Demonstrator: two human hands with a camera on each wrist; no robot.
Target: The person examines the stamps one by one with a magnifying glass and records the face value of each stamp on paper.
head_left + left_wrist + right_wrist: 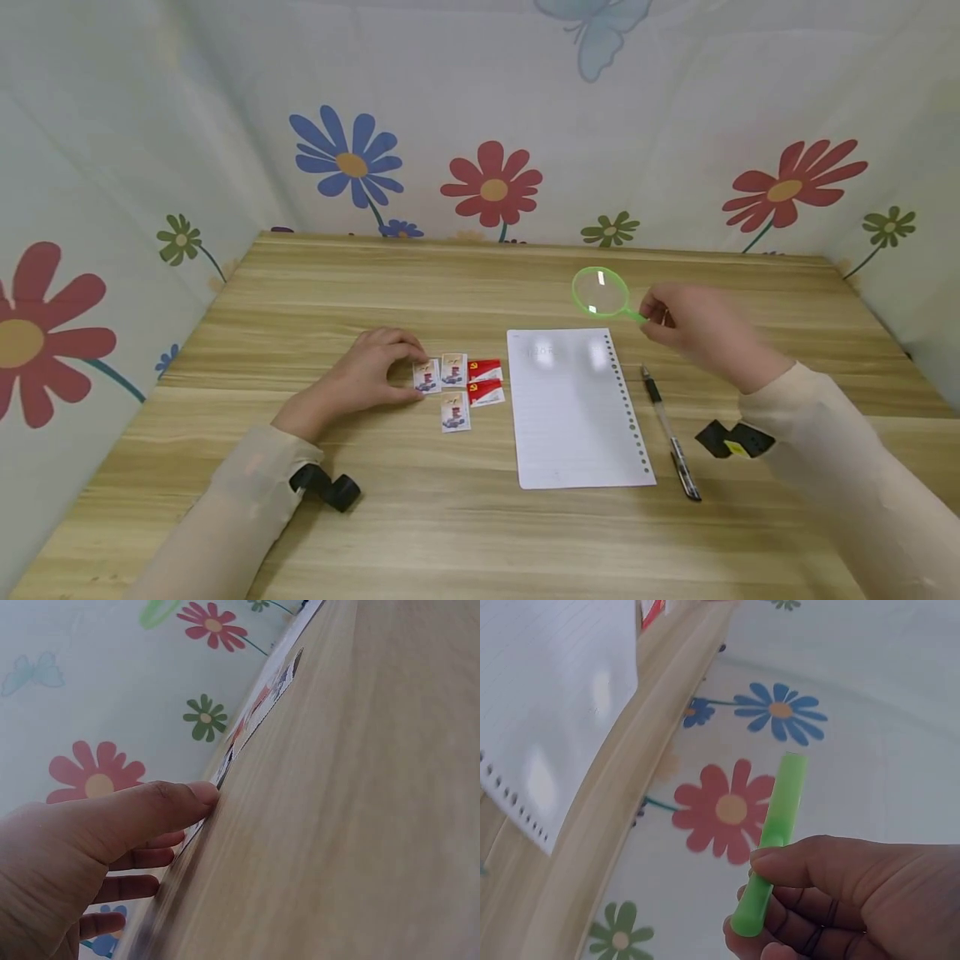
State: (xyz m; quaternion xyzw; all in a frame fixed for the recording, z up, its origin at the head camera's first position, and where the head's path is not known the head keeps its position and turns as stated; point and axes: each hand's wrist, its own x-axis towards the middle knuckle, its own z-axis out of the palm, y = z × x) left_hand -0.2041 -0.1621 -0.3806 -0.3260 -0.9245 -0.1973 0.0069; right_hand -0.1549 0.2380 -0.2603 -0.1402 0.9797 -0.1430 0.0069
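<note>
Several small stamps lie grouped on the table. Three are pale: one (427,377) at the left, one (453,370) beside it and one (455,412) below. Two red-and-white stamps (486,393) adjoin them. My left hand (365,377) rests at the leftmost stamp, index finger by its top edge and thumb (202,793) by its lower edge; the stamp stays flat. My right hand (697,329) pinches the green handle (769,855) of a magnifying glass (600,292) between thumb and fingers. Its round lens is held off the table, beyond the paper.
A lined sheet of paper (577,417) with punched holes lies right of the stamps, with faint writing near its top. Beside it is a black-and-clear pen (671,437). A flowered curtain (420,100) hangs behind the wooden table (420,542).
</note>
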